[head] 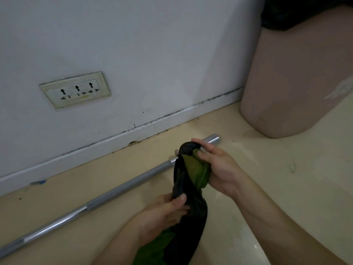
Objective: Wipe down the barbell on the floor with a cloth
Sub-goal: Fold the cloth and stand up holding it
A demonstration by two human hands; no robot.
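Observation:
A bare silver barbell (107, 196) lies on the cream floor, running from the lower left up to its end near the pink container. A black and green cloth (188, 180) is bunched between both hands in front of the bar's right part, hiding a short stretch of it. My right hand (217, 167) grips the cloth's upper end, fingers curled round it just over the bar. My left hand (168, 209) pinches the cloth lower down, thumb on the black fabric. The rest of the cloth hangs toward the bottom edge.
A white wall with a skirting board (118, 138) runs just behind the bar and carries a triple socket plate (75, 89). A large pink rounded container (298, 77) stands on the floor at the right. A small blue scrap (39, 182) lies by the skirting.

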